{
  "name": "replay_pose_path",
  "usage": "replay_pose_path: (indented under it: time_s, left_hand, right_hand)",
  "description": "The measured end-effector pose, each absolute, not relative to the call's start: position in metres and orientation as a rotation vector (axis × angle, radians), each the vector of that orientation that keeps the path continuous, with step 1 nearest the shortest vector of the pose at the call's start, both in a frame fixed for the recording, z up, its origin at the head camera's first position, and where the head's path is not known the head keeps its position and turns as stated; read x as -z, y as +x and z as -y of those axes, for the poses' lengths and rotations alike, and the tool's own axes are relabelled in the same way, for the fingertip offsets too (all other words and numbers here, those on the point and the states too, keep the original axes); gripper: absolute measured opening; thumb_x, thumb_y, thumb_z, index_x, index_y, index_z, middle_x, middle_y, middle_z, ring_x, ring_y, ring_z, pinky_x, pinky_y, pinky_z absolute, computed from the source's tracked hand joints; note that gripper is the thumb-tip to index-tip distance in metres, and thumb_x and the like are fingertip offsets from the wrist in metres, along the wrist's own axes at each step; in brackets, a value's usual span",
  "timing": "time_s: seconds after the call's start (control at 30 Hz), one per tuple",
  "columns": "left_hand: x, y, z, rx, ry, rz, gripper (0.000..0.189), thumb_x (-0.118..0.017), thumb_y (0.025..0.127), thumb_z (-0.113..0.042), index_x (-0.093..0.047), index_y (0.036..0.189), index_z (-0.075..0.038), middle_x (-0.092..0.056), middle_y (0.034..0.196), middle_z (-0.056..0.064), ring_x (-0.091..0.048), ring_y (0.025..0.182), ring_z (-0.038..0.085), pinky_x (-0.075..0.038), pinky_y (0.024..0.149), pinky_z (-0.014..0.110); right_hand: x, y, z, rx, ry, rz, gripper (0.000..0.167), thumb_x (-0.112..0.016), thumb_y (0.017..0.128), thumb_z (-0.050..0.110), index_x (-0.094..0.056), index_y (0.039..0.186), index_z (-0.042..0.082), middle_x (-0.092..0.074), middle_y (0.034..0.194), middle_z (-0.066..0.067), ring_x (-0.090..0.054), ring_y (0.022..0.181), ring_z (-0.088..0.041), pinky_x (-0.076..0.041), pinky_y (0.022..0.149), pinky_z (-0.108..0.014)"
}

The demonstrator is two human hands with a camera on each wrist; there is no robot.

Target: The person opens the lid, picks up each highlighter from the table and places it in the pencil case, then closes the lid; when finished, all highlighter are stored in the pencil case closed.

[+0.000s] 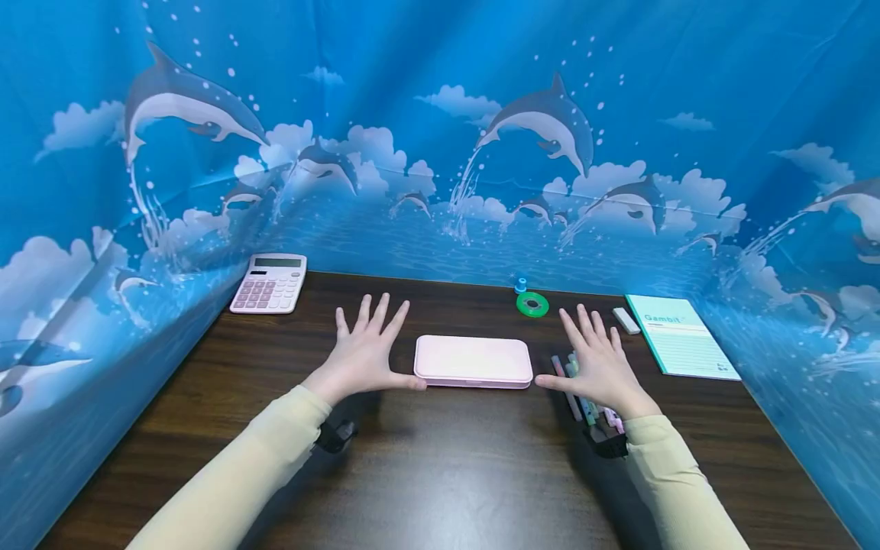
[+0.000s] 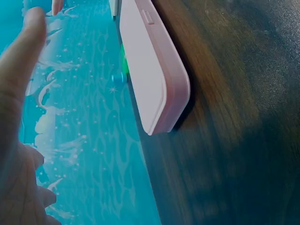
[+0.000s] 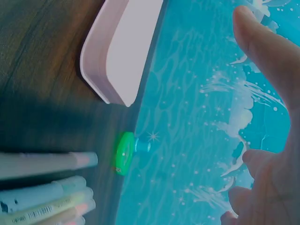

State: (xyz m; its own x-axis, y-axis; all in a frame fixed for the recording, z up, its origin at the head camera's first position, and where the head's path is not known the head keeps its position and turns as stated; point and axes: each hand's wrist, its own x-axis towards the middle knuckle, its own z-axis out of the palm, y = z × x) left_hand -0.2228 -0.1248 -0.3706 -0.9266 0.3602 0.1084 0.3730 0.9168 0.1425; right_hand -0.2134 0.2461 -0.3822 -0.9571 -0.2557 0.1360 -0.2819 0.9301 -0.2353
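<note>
Two pale sleeves [image 1: 254, 451] slanted inward from the near left and near right. Both hands hung palm-down over the dark table [image 1: 440, 473], fingers straight, fanned apart and grasping nothing. The right hand [image 1: 601, 370] hung above several pens [image 3: 44, 164]; the left hand [image 1: 364, 355] was to the left, its thumb pointing right. Between them lay a closed pink case [image 1: 473, 361]. Farther off sat a green tape roll [image 1: 523, 305], with a calculator [image 1: 270, 284] far left and a notebook [image 1: 681, 336] far right.
</note>
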Motion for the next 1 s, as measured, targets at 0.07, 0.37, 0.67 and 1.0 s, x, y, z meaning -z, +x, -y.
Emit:
replay_pose_path:
  time_s: [0.07,0.37,0.67,1.0]
  left_hand:
    - [0.374,-0.225,0.126,0.232,-0.588,2.995,0.130,-0.061,0.055,-0.086,-0.011,0.154,-0.018,-0.005,0.158,0.019,0.003,0.143,0.045,0.001,0.103,0.073]
    - [0.386,-0.236,0.127,0.384,-0.631,3.043,0.133,-0.066,0.056,-0.082,-0.008,0.154,-0.014,-0.006,0.158,0.018,-0.002,0.145,0.038,-0.010,0.112,0.059]
    - [0.397,-0.244,0.116,0.555,-0.704,3.066,0.117,-0.079,0.067,-0.057,-0.019,0.151,-0.002,-0.020,0.156,0.017,-0.019,0.144,0.031,-0.018,0.114,0.050]
    - [0.419,-0.259,0.107,0.681,-0.752,3.107,0.110,-0.079,0.069,-0.053,-0.025,0.150,-0.002,-0.025,0.155,0.015,-0.027,0.142,0.027,-0.022,0.114,0.044]
  right_hand:
    - [0.384,-0.216,-0.244,-0.397,0.434,2.987,0.116,-0.064,0.071,0.072,-0.010,0.154,0.012,-0.002,0.158,-0.020,0.000,0.143,-0.044,-0.001,0.108,-0.066]
    - [0.398,-0.225,-0.232,-0.447,0.479,2.998,0.117,-0.066,0.071,0.070,-0.013,0.153,0.006,-0.011,0.157,-0.021,-0.007,0.144,-0.041,-0.006,0.110,-0.063]
    - [0.415,-0.236,-0.213,-0.540,0.546,2.994,0.114,-0.072,0.070,0.064,-0.021,0.150,0.001,-0.021,0.155,-0.019,-0.015,0.143,-0.038,-0.012,0.112,-0.059]
    - [0.431,-0.244,-0.188,-0.697,0.696,2.938,0.104,-0.081,0.071,0.045,-0.027,0.149,0.002,-0.027,0.154,-0.017,-0.021,0.142,-0.037,-0.017,0.113,-0.053]
